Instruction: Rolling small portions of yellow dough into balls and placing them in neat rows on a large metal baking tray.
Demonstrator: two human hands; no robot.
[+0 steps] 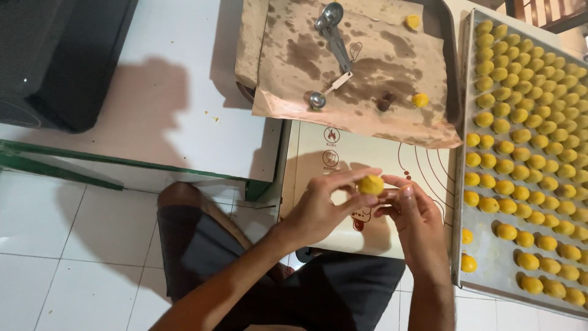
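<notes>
White tiled floor; my left grip (318, 205) and right grip (411, 205) both pinch a yellow dough ball (370, 184), full tray (490, 251) right of it.

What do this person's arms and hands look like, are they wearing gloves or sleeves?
No gloves or sleeves show: the left hand and right hand are bare, as are both forearms to the picture's edge. No rings, watch or bracelets are visible. Dark shorts cover the lap.
</notes>
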